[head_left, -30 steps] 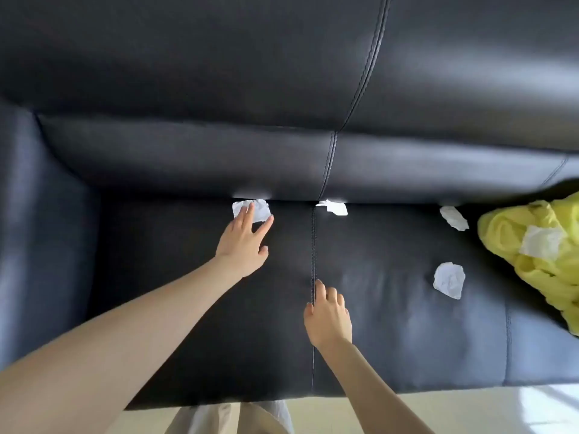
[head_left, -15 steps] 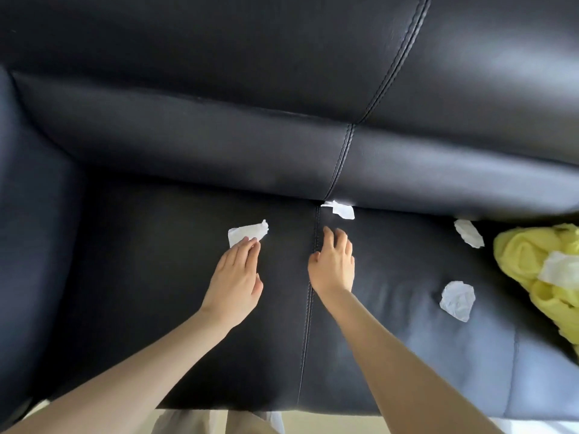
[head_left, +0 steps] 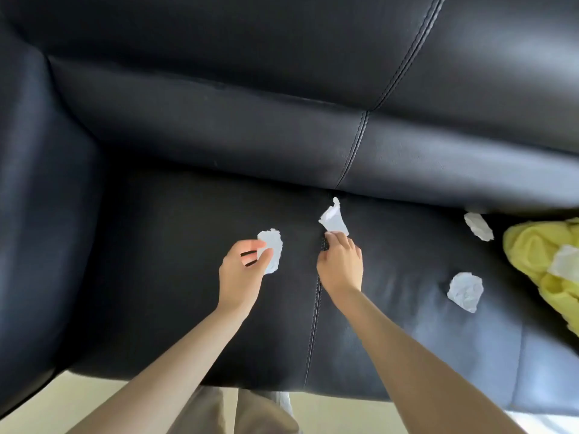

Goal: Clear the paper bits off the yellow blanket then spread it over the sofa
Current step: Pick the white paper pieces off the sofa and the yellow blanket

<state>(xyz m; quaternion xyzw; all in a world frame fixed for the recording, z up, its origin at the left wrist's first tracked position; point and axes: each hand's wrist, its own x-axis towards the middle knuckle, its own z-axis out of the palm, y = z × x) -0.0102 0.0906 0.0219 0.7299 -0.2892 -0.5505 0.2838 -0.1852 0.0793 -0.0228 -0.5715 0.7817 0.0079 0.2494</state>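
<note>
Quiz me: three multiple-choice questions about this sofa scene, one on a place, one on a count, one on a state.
1. Where is the yellow blanket? A right end of the seat B left armrest C floor
2. How many paper bits lie loose on the bare seat, unheld? A none B two C five
3. The left hand is: A empty B flat on the seat C pinching a paper bit

A: it is bunched at the right edge.
B: one near the backrest, one nearer the front.
C: its fingers close on the scrap.

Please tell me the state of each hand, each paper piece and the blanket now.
Left hand: pinching paper piece.
Right hand: pinching paper scrap.
Crumpled paper: loose on sofa seat.
Rear paper: loose.
Yellow blanket: bunched, paper bit on it.
</note>
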